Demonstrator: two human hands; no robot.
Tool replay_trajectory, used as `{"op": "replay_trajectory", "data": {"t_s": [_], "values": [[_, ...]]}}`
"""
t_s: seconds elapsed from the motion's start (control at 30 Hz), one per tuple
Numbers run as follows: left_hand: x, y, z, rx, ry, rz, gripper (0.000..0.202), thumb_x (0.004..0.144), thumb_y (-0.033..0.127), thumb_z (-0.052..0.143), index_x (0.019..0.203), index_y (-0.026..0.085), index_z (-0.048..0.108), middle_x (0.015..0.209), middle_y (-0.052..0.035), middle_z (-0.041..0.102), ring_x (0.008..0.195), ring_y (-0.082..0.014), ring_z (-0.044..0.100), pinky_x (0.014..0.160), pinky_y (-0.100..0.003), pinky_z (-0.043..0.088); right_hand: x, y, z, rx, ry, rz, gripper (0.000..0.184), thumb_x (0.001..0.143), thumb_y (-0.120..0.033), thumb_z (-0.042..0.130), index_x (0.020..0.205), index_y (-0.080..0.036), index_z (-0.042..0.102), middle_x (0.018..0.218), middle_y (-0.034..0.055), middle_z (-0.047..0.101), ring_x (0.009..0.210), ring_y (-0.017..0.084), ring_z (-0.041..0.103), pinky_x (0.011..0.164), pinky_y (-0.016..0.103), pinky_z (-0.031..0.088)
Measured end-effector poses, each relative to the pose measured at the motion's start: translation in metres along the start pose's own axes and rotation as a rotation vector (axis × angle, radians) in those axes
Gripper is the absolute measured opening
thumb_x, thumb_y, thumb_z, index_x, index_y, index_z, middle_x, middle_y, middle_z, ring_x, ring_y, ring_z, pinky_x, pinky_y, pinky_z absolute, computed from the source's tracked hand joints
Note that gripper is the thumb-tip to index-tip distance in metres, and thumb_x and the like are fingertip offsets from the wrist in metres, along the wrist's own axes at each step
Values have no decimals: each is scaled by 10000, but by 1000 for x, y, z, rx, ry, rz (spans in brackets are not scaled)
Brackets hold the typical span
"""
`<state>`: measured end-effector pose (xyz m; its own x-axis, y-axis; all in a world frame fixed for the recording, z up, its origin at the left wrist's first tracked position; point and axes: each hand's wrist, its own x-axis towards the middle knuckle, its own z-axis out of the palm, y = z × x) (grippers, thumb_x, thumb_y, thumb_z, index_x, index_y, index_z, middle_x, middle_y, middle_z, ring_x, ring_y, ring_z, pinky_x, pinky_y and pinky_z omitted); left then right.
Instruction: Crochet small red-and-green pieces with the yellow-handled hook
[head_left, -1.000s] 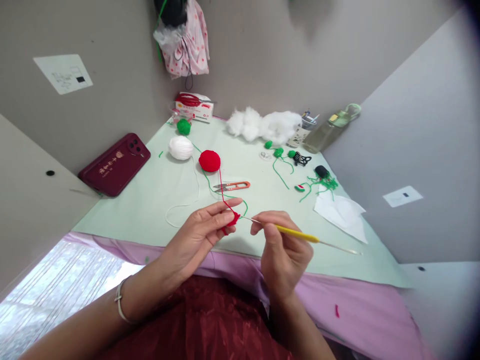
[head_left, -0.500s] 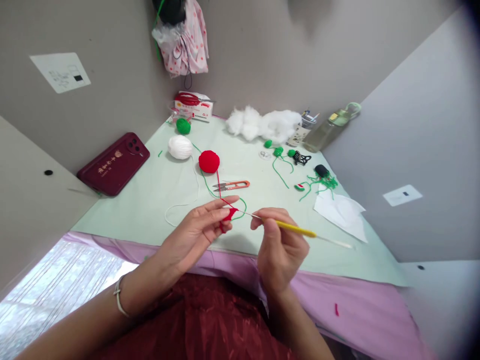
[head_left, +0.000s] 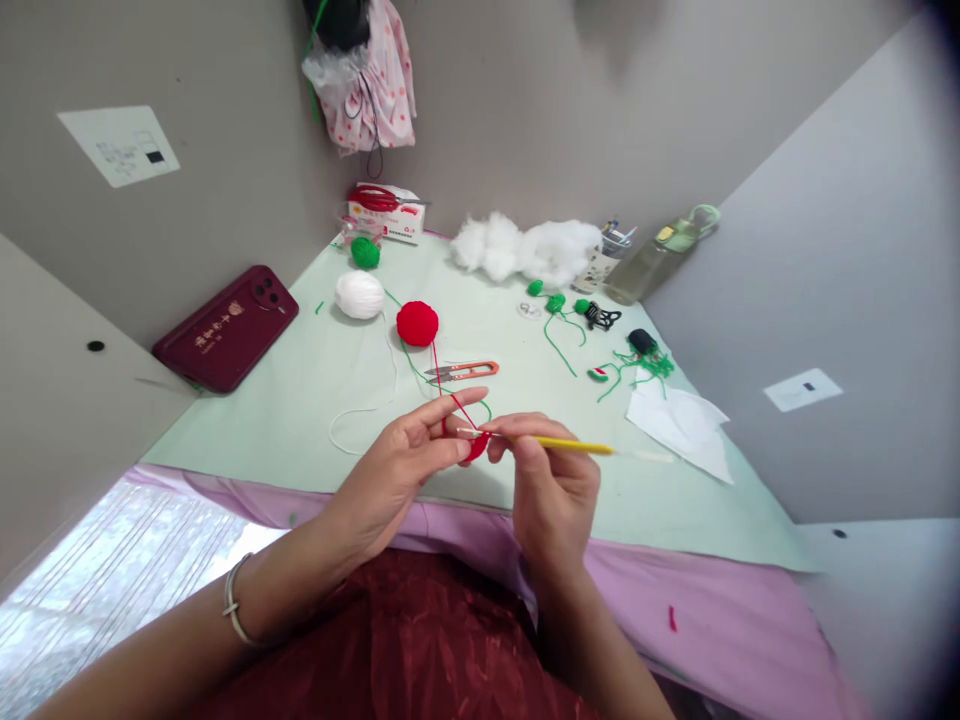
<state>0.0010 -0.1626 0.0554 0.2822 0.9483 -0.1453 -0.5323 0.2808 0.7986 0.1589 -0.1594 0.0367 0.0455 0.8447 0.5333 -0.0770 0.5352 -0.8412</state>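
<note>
Between the thumb and fingers of my left hand (head_left: 397,465) a small red crochet piece (head_left: 476,447) is pinched. A red strand runs over the raised left index finger and back to the red yarn ball (head_left: 418,324). My right hand (head_left: 553,485) grips a crochet hook (head_left: 574,444) with a yellow handle, held like a pen. The hook's metal tip points left and passes at the top of the red piece, past the left thumb. Right fingertips sit close beside the piece. Thread snips (head_left: 469,371) with orange handles lie just beyond the hands.
White (head_left: 360,296) and green (head_left: 365,253) yarn balls stand back left, near a dark red phone (head_left: 227,328). White stuffing (head_left: 525,248), a bottle (head_left: 656,260) and small green crochet pieces (head_left: 556,304) are at the back and right. White paper (head_left: 682,425) lies at the right edge.
My right hand has shifted slightly left, carrying the hook tip farther past the red piece. The piece has moved a little right and down, and the left index finger is stretched out more.
</note>
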Motion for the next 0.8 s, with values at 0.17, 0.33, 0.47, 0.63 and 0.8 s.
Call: {"op": "replay_trajectory", "data": {"t_s": [0.17,0.33,0.47,0.63,0.8], "values": [[-12,8,-3,170,-51,40,419,909,234,748,1315,339,774,846,34,589,863,-144,545,933,-297,435,0,-14,-4,96,-47,88,207,1060,-267,566,956,-221,739,862,22,759,636,129,668,617,293,578],[-32,12,5,418,9,253,476,926,162,753,1317,433,758,896,49,649,970,-145,598,1062,-301,389,-17,-29,-13,-341,-157,-359,270,1047,-152,535,1236,-238,708,1021,67,789,869,190,744,715,337,629],[-23,8,6,76,1,47,476,855,264,856,1314,352,765,881,33,693,885,-142,627,942,-293,475,-20,-22,-16,-759,-204,-612,401,959,-97,678,1326,-252,714,1196,101,756,1051,228,742,776,331,644],[-6,3,0,-169,7,-156,418,822,257,868,1230,195,802,923,-32,740,859,-146,634,909,-290,503,-10,-10,-6,-358,-18,-283,263,1016,-115,577,1135,-256,764,958,47,751,828,183,704,701,339,603],[-7,-1,0,-16,30,-10,404,835,233,840,1238,252,806,892,-8,729,874,-165,628,935,-316,483,-2,-11,3,-88,-16,-72,207,1028,-182,597,1023,-268,785,940,37,766,793,177,695,691,345,585]]}}
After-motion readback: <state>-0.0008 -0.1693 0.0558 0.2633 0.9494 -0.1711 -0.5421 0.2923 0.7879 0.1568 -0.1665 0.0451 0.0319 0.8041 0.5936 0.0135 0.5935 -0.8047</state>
